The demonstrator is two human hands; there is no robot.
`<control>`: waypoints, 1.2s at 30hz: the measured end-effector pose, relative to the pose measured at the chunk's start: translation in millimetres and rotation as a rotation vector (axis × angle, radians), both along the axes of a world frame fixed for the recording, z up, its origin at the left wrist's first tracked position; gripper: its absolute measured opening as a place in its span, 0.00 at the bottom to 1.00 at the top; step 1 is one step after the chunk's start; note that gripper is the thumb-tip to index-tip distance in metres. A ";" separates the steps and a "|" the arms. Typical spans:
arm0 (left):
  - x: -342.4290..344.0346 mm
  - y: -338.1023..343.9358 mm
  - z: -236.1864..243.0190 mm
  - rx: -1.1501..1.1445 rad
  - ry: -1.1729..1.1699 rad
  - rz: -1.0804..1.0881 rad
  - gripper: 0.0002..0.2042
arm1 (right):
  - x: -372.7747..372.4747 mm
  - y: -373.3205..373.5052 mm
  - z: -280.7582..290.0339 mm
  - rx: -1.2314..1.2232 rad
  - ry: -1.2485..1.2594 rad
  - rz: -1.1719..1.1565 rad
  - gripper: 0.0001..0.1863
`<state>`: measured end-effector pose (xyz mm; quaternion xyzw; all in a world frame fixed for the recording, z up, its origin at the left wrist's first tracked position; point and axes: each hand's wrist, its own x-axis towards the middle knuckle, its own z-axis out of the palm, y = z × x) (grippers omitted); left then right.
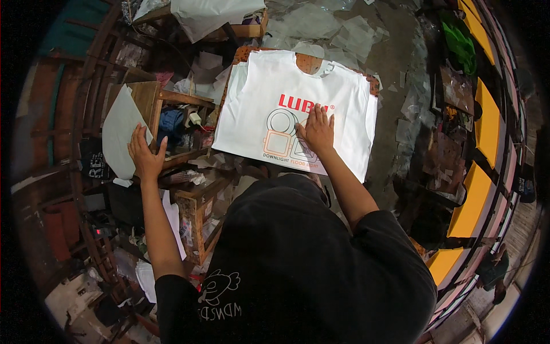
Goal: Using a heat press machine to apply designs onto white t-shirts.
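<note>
A white shirt panel (240,123) with red lettering and printed lamp drawings lies flat over a brown board (246,53). My right hand (316,131) rests on its printed middle, fingers spread and palm down. Off to the left, my left hand (144,150) lies with fingers apart on the edge of a pale grey-white sheet (119,137). That sheet hangs over the top of a wooden stand (145,103). Neither hand grips anything that I can see.
Left of the panel, the stand's open shelf holds a blue cloth (171,121) and a small white bottle (195,118). Scraps of clear film (349,34) litter the floor beyond. Several yellow panels (487,120) line the right side, with a green bag (458,46) near the far end.
</note>
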<state>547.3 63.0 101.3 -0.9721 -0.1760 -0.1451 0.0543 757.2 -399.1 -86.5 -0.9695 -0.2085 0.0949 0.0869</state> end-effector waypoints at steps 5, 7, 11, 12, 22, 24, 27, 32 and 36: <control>0.1 -4.7 -0.9 0.016 -0.026 0.034 0.34 | 4.5 13.1 -5.5 0.139 -0.122 0.119 0.48; 0.6 -6.0 -0.8 0.025 -0.019 0.044 0.34 | 5.0 16.6 -7.3 0.120 -0.117 0.122 0.49; 2.0 -6.1 -2.5 0.034 -0.005 0.060 0.34 | -2.5 16.3 -9.0 0.117 -0.090 0.132 0.50; 2.1 -5.8 -3.1 0.037 0.000 0.064 0.34 | -6.0 15.0 -8.7 0.099 -0.076 0.141 0.51; 2.6 -7.7 -4.1 0.116 0.038 0.056 0.36 | -53.7 -27.4 -3.0 0.118 0.009 0.289 0.46; 2.5 -7.6 -4.6 0.108 0.044 0.072 0.36 | -62.9 -40.1 -2.8 0.140 -0.024 0.287 0.46; 2.9 -3.8 -6.4 0.092 0.032 0.055 0.36 | -75.2 -55.7 -1.2 0.128 -0.012 0.275 0.45; 0.5 2.2 -8.0 0.091 0.010 0.052 0.37 | -99.5 -72.2 6.6 0.090 0.017 0.297 0.44; -4.0 2.6 -8.8 0.082 -0.010 0.059 0.37 | -116.9 -81.9 8.1 0.035 0.038 0.344 0.43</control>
